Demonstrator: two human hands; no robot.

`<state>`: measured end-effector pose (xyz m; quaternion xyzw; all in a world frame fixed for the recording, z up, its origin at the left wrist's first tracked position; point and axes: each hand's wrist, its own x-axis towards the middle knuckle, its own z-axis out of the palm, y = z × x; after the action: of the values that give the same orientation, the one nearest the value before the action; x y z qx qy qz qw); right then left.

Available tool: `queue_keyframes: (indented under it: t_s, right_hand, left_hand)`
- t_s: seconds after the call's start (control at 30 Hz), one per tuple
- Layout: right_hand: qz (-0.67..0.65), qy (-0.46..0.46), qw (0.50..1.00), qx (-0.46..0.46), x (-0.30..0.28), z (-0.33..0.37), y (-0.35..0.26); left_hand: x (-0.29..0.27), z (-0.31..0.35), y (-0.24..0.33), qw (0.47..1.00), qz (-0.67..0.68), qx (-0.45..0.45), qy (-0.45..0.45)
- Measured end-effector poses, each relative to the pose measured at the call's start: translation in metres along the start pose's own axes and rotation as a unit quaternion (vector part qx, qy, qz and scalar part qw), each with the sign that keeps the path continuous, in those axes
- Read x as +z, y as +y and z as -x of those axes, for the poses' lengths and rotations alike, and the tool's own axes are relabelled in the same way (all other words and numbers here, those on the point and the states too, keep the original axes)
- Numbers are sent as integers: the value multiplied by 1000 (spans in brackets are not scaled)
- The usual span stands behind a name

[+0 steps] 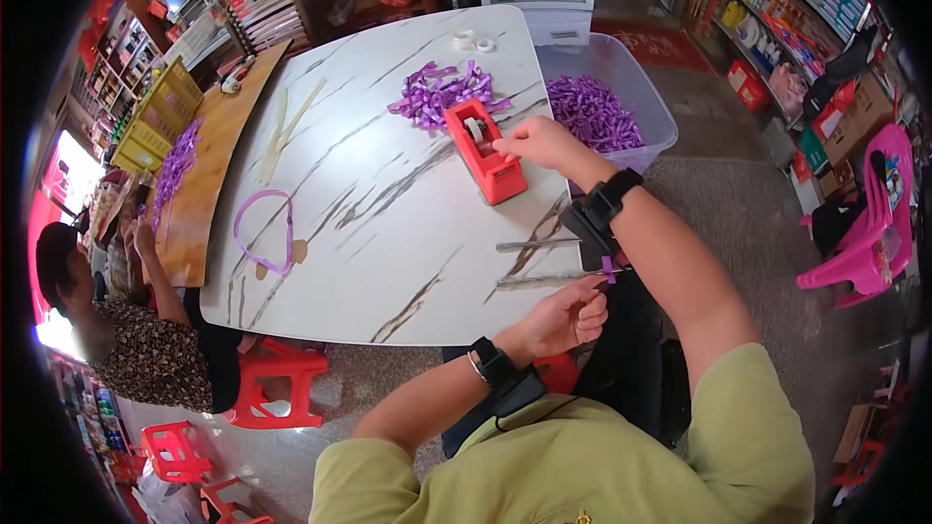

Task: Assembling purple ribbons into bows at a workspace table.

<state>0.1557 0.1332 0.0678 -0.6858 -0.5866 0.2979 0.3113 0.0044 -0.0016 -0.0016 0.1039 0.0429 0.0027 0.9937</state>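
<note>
Looked down from the head camera, the only view, onto a white table with dark marble-like veining (340, 301). Found, near its right edge, a red, block-shaped plastic tape dispenser (502, 182) with a small tape roll (474, 129) in it. Had the bare right hand (540, 144) right there, over the dispenser's right side, thumb and forefinger drawn together in a pinch; could not tell of any tape between them. Then spotted the left hand (571, 313), lower down, just off the table edge, fingers curled in, tips closed at a small, flat, purple ribbon piece (609, 270); could not read the firmness of that grip. Judged the ribbon light, soft and floppy, perhaps slick, quick to crease; best taken by its flat faces near one end. Rated the dispenser stiff and probably heavier, best steadied by its solid sides. Noted, just beyond it, a loose heap of shiny purple ribbons (437, 97), and, off the right edge, a translucent plastic tub (636, 78) with plenty more. Caught thin, straight, pale strips (539, 245) near the left hand and, well apart, a lilac ribbon loop (290, 233).
</note>
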Motion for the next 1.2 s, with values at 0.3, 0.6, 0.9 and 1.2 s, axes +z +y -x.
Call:
queue_keyframes:
  t_s: [0.3,0.6,0.9,1.2]
  right_hand:
    - [-197,-64,977,57,-3,7,-28]
    - [-246,-131,953,116,-3,55,-13]
    - [-258,-102,956,94,15,61,15]
    - [-7,20,1000,-18,23,40,30]
  left_hand:
    - [2,3,1,1000,-11,4,22]
    - [5,4,3,1000,8,1,21]
    - [6,2,2,1000,-11,3,18]
    - [10,3,2,1000,-11,-6,27]
